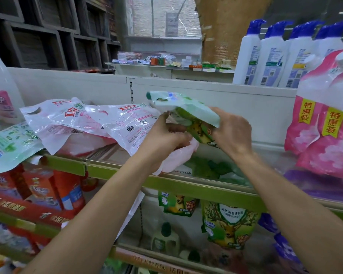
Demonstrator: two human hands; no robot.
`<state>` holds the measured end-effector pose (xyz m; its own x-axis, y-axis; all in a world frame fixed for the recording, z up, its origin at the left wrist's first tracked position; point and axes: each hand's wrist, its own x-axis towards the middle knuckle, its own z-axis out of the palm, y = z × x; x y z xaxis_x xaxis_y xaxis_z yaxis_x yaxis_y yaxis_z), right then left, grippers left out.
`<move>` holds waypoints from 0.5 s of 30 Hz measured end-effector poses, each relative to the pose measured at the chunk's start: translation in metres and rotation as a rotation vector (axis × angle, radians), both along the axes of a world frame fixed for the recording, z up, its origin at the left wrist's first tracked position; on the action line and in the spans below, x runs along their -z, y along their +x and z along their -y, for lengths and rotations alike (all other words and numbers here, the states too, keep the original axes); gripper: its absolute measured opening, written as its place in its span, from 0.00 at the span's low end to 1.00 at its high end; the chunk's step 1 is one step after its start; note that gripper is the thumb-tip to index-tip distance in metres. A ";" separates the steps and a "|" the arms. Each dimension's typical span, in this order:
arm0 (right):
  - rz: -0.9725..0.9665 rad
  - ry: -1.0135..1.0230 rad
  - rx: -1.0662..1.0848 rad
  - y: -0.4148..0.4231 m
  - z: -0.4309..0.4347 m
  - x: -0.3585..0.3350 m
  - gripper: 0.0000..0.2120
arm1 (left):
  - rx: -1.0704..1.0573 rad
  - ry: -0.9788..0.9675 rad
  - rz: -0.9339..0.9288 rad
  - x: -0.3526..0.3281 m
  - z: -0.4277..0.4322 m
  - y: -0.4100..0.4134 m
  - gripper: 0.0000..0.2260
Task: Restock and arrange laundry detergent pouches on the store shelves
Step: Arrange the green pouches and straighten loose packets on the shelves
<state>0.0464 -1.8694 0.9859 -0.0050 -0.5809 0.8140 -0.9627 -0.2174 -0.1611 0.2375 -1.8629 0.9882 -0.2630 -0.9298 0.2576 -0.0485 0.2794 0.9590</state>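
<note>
Head view: both hands meet above the middle of the top shelf (206, 189), just behind its green front rail. The left hand (167, 135) and the right hand (233, 130) hold 1 green pouch (188, 110) between them. It is lifted off the shelf and bent over on itself, with its capped spout pointing toward the back left. The right grip is closed round the pouch's right side, fingers curled under the fold. The left grip pinches its near-left edge. A thin pinkish film (178, 159) hangs beneath that hand; whether the hand holds it too, I cannot tell.

Toward the shelf's left end, 2 white pouches (123, 121) lie flat and overlapping. A pale green pouch (10, 143) droops over the front edge near the left corner. At the right end, pink pouches (325, 131) stand upright. On the shelf below, deer-print pouches (229, 224) stand just behind the rail.

The job looks partway done. The right end seems settled, and the lower shelf carries stock. The held pouch has no place on the shelf yet. The slumped pouches at the left likely need standing up and squaring to the front edge.
</note>
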 end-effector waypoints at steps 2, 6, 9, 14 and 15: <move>0.066 -0.055 -0.001 0.002 -0.008 -0.001 0.11 | 0.008 0.046 -0.017 -0.001 -0.003 0.001 0.35; 0.257 -0.030 -0.029 0.001 -0.017 -0.004 0.09 | 0.001 0.023 -0.006 0.001 -0.003 0.002 0.44; 0.431 -0.040 -0.108 0.004 -0.031 -0.005 0.10 | 0.007 -0.017 0.003 0.001 -0.008 0.003 0.44; 0.503 -0.033 -0.153 -0.001 -0.061 -0.006 0.09 | 0.073 -0.051 0.024 0.003 -0.011 0.006 0.45; 0.514 -0.028 -0.161 -0.004 -0.067 -0.007 0.09 | 0.089 -0.072 0.042 0.002 -0.013 0.007 0.45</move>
